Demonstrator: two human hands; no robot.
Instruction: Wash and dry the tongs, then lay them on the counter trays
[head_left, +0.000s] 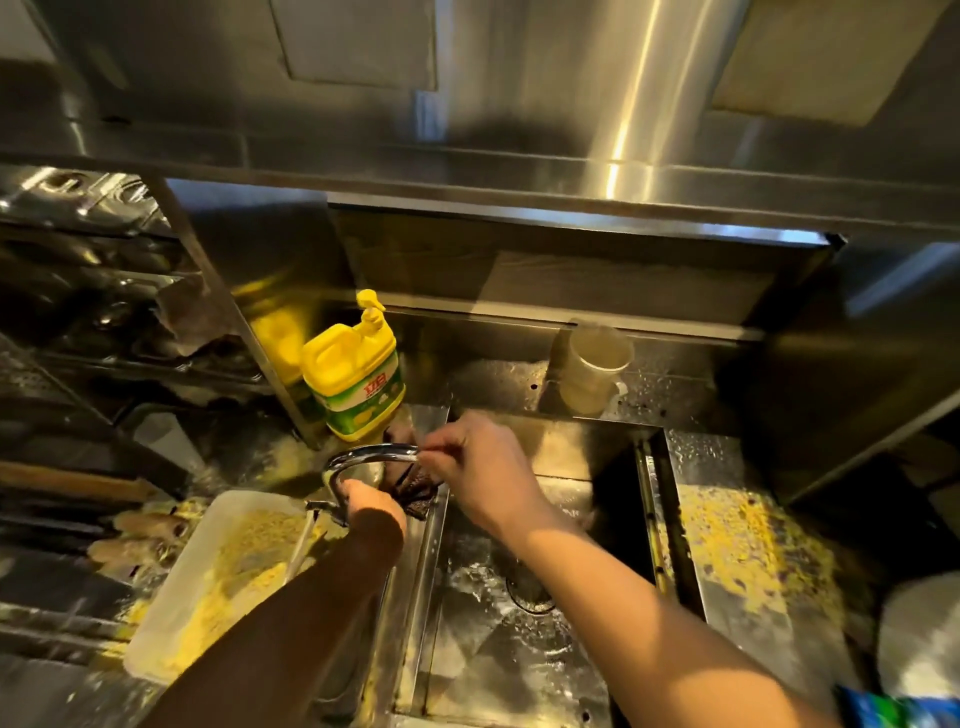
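The tongs cannot be picked out; both hands work at the sink's (519, 649) back-left corner, left hand (371, 506) gripping the faucet (363, 457) base, right hand (478, 467) pinching its spout.

The sink (519, 597) sits at the middle, its drain (530, 592) near centre. The faucet (363, 457) arches at 10 o'clock of it, the detergent jug (353, 379) behind the faucet. A tray (218, 582) lies at 9 o'clock on the counter (753, 545). A measuring cup (592, 369) stands at 12 o'clock behind the sink.
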